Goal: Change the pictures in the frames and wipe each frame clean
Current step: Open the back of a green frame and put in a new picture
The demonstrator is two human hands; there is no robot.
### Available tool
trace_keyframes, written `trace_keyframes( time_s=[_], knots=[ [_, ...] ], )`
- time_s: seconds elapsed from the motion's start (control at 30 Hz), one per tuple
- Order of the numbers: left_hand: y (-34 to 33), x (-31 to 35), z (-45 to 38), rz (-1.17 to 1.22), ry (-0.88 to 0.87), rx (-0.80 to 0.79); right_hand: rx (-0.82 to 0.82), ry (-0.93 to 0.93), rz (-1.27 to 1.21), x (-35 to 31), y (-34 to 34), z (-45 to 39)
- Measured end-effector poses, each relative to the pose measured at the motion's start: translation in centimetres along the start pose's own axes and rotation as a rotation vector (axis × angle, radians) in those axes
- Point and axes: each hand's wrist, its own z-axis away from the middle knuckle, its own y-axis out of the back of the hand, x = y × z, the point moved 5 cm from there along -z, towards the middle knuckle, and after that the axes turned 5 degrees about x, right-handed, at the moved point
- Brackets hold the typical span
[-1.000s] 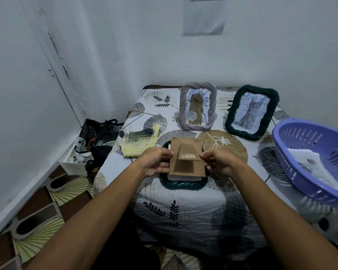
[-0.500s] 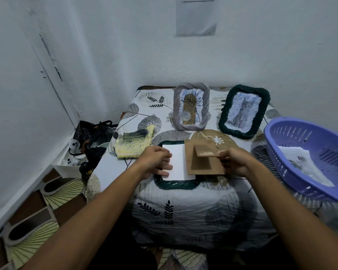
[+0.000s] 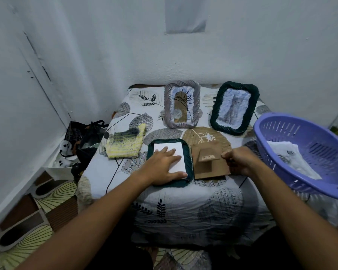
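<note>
Your left hand [image 3: 164, 164] lies flat on the photo [image 3: 171, 152], right hand [image 3: 240, 162] pinches the backing [image 3: 209, 164]: thin, bendy, lift by edges.

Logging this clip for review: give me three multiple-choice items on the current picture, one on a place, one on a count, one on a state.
1. Where does the brown backing board lie?
A. right of the face-down frame
B. in the basket
C. on the cloth

2. How many frames stand upright at the back?
A. one
B. two
C. three

3. What is the left hand doing?
A. gripping the cloth
B. hanging idle
C. lying flat on white paper

Key: 1 A, the board sits beside the dark green frame, held by the right hand. 2 B, a grey frame and a green frame stand there. 3 C, straight fingers rest on the white paper.
</note>
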Motion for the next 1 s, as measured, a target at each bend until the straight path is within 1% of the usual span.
trace_keyframes(
  time_s=[0.07, 0.2, 0.4, 0.47, 0.5, 0.57, 0.63, 0.67, 0.73, 0.8, 1.0],
  knots=[
    [-0.5, 0.0, 0.0, -0.034, -0.016, -0.012, 0.032, 0.019, 0.012, -0.2, 0.1, 0.0],
    [-0.9, -0.1, 0.0, -0.026, -0.017, -0.02, 0.083, 0.086, 0.053, -0.3, 0.3, -0.3],
    [-1.1, -0.3, 0.0, -0.021, -0.023, -0.028, 0.2, 0.305, 0.44, -0.6, 0.5, -0.5],
    [-1.1, -0.3, 0.0, -0.017, -0.022, -0.029, 0.224, 0.374, 0.498, -0.9, 0.4, 0.0],
    [-1.1, -0.3, 0.0, -0.014, -0.02, -0.031, 0.226, 0.419, 0.479, -1.1, 0.4, 0.4],
    [-1.1, -0.4, 0.0, -0.011, -0.018, -0.035, 0.18, 0.533, 0.383, -1.6, 0.2, 1.4],
    [-1.2, -0.4, -0.1, -0.01, -0.019, -0.034, 0.04, 0.607, 0.344, -1.5, -0.5, 2.3],
    [-1.2, -0.4, -0.1, -0.01, -0.021, -0.034, -0.026, 0.622, 0.389, -1.2, -0.9, 2.5],
    [-1.2, -0.5, 0.0, -0.011, -0.023, -0.039, -0.098, 0.653, 0.55, -0.1, -1.7, 2.6],
    [-1.2, -0.4, 0.0, -0.015, -0.025, -0.042, -0.109, 0.687, 0.643, 0.7, -2.3, 2.5],
    [-1.2, -0.4, 0.0, -0.016, -0.025, -0.053, -0.029, 0.777, 0.843, 2.6, -2.8, 2.3]
  ],
)
